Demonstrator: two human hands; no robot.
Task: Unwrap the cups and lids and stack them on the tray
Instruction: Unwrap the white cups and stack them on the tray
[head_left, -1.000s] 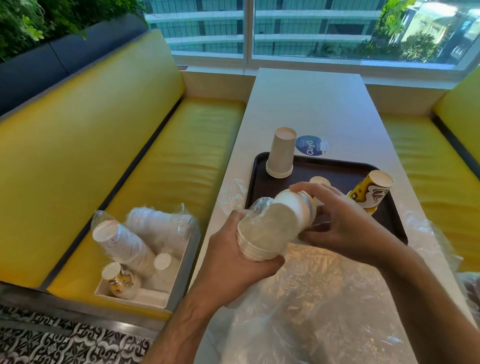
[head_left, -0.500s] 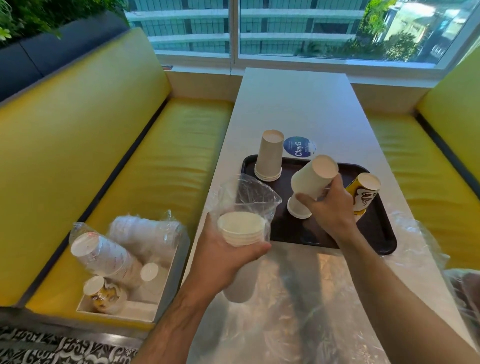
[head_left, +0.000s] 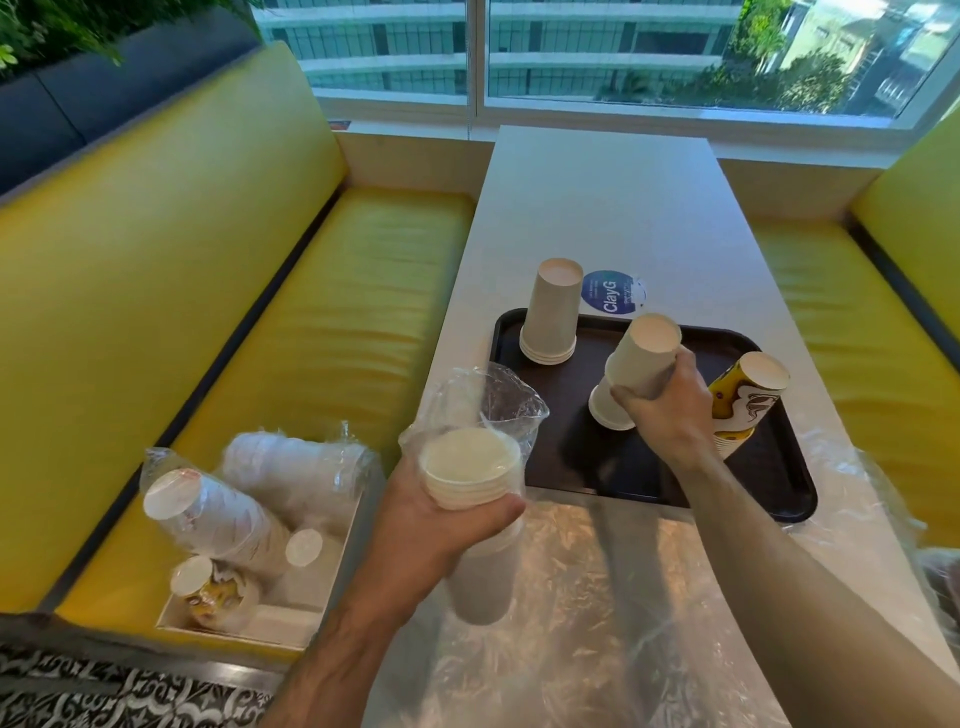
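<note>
Head view: hands grip cups (head_left: 641, 358) over tray (head_left: 582, 457).

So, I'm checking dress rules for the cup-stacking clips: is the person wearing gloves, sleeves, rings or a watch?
Nothing is worn on what shows. The left hand and right hand are ungloved, with no rings visible; both wrists and forearms are uncovered to the frame edge, with no watch, band or sleeve in view.

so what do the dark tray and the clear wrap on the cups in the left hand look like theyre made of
The dark brown rectangular tray looks like moulded plastic: matte, with a raised rounded rim. The clear crinkled sleeve round the white cup stack looks like thin plastic film: see-through, glossy, creased.
</note>
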